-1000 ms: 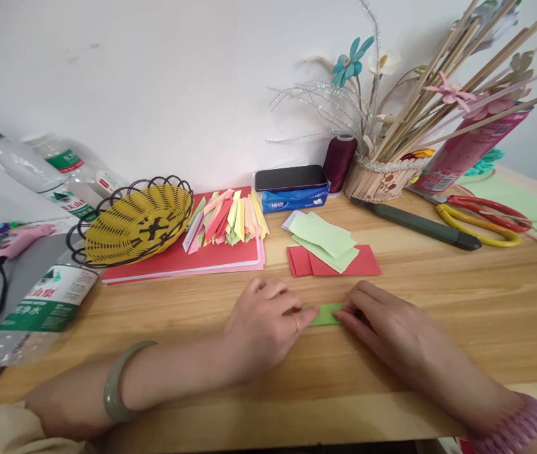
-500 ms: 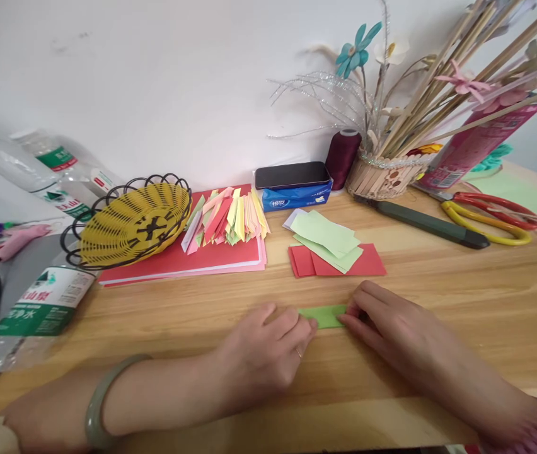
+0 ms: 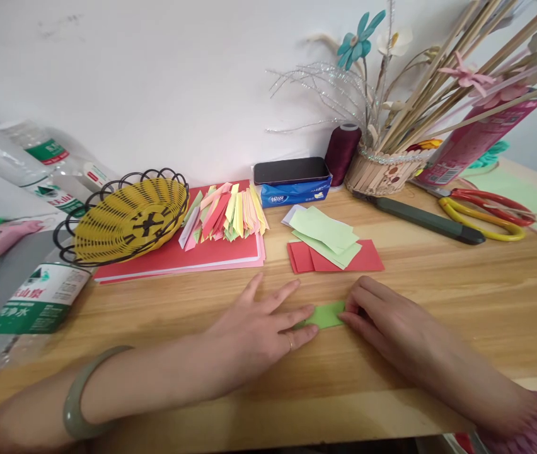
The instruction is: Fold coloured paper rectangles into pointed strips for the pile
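Observation:
A small green paper strip (image 3: 327, 316) lies flat on the wooden table in front of me. My left hand (image 3: 263, 329) is open, its fingers spread, with two fingertips resting on the strip's left end. At the right end, my right hand (image 3: 382, 318) has thumb and fingers pinched together on the paper's edge. Just behind the strip are light green paper pieces (image 3: 328, 231), stacked over red paper rectangles (image 3: 367, 255). Folded coloured paper pieces (image 3: 230, 214) sit in a row further left, on top of red sheets (image 3: 164, 268).
A yellow woven basket (image 3: 108, 224) and plastic bottles (image 3: 36, 302) occupy the left. Against the wall stand a blue tissue pack (image 3: 294, 194) with a black phone (image 3: 292, 170) on it, a thread spool (image 3: 343, 154) and a stick vase (image 3: 377, 173). A dark cutter (image 3: 432, 221) and scissors (image 3: 486, 217) lie right.
My left hand has opened from a curled grip, its fingers now spread over the strip's left end. My right hand keeps its pinch. The view has shifted slightly.

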### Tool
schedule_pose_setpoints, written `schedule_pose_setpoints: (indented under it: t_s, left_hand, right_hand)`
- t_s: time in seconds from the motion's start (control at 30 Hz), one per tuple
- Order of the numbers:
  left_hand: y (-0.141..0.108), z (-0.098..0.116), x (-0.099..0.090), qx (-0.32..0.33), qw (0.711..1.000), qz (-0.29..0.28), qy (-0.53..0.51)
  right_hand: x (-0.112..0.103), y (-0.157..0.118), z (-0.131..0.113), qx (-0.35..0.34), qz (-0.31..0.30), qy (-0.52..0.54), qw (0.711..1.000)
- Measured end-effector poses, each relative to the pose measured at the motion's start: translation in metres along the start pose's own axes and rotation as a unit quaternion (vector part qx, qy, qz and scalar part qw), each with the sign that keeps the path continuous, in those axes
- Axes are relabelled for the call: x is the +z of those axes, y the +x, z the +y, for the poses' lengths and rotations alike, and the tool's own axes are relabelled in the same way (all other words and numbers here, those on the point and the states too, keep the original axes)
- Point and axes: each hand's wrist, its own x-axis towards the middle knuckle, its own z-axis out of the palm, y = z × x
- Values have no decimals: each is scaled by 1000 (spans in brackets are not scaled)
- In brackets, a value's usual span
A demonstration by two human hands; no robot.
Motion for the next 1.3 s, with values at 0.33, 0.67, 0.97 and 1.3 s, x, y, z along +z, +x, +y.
schedule_pose_setpoints:
  t_s: [0.33, 0.67, 0.97, 1.3]
  left_hand:
    - [0, -8, 5, -7, 998, -30, -54]
    - [-2, -12, 0, 25, 999, 5, -33]
    - [-7, -13, 7, 45, 997, 62, 26]
    - [-3, -11, 6, 51, 994, 70, 74]
  right_hand:
    - [2, 1, 3, -5, -2, 19, 1000]
    - [1, 0, 4, -20, -17, 5, 1000]
    - [-1, -3, -4, 2, 16, 14, 1000]
    - [22, -28, -45, -167, 133, -201, 956]
